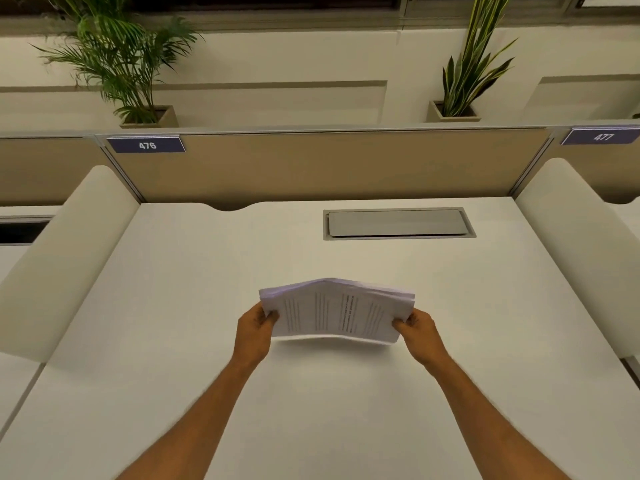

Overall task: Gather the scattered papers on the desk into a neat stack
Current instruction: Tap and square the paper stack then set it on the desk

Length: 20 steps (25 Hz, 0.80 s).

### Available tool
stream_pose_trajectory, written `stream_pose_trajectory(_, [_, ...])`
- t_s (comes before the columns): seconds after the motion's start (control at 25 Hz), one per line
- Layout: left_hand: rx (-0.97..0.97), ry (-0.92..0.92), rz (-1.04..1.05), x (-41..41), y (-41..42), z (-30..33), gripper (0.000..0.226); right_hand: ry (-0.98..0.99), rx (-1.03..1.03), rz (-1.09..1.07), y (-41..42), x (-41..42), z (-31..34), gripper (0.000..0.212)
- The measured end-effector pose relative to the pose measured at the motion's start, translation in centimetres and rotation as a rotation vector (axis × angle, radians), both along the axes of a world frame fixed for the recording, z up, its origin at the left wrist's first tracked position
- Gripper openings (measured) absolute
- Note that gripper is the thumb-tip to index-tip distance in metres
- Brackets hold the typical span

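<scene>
A bundle of white printed papers (336, 311) is held upright above the middle of the white desk (173, 306), its top edge bowed upward. My left hand (254, 329) grips the bundle's left edge and my right hand (417, 329) grips its right edge. The bottom edge hangs just over the desk surface; I cannot tell whether it touches. No loose sheets lie elsewhere on the desk.
A grey cable hatch (398, 223) is set into the desk at the back right. Rounded white side panels (69, 258) (575, 244) flank the desk. A tan partition (329, 164) with labels 476 and 477 closes the back, with potted plants (128, 71) beyond.
</scene>
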<state>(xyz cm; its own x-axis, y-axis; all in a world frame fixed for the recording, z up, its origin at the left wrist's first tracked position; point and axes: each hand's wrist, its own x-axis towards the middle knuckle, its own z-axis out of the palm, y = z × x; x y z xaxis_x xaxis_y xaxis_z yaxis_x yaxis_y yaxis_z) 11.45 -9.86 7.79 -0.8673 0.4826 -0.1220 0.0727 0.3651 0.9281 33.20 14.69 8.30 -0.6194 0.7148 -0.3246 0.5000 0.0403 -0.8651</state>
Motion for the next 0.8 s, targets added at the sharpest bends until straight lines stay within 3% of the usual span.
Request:
stream_pose_trajectory(0.12, [-0.104,-0.038,-0.045,1.2,-0.5,-2.3,0.026,-0.126,0.011,0.041,-0.5,0.7,-2.1,0.03])
stream_pose_trajectory(0.32, [-0.153,0.019,-0.091,0.7,0.6,-2.7,0.028,-0.112,0.021,0.009,-0.2,0.5,-2.2,0.034])
stream_pose_trajectory(0.44, [-0.243,0.074,-0.15,0.4,0.9,-2.0,0.03,-0.166,-0.001,0.017,-0.4,0.2,-1.6,0.048])
stream_pose_trajectory(0.52, [-0.244,0.223,-0.169,-0.3,1.3,0.3,0.031,-0.04,0.172,-0.168,-0.2,-0.7,0.4,0.077])
stream_pose_trajectory(0.6, [-0.233,0.434,-0.263,-1.2,2.0,3.7,0.037,0.033,0.487,-0.114,0.4,-2.2,3.5,0.098])
stream_pose_trajectory(0.68, [-0.275,0.582,-0.392,-2.0,3.2,7.1,0.044,0.012,0.639,0.235,0.1,-4.2,6.3,0.09])
stream_pose_trajectory(0.76, [-0.317,0.682,-0.488,-2.6,4.4,9.9,0.05,0.014,0.573,0.515,-0.9,-5.9,8.3,0.06])
stream_pose_trajectory(0.8, [-0.303,0.724,-0.506,-2.7,4.8,11.2,0.057,0.05,0.546,0.552,-1.2,-6.5,8.9,0.043])
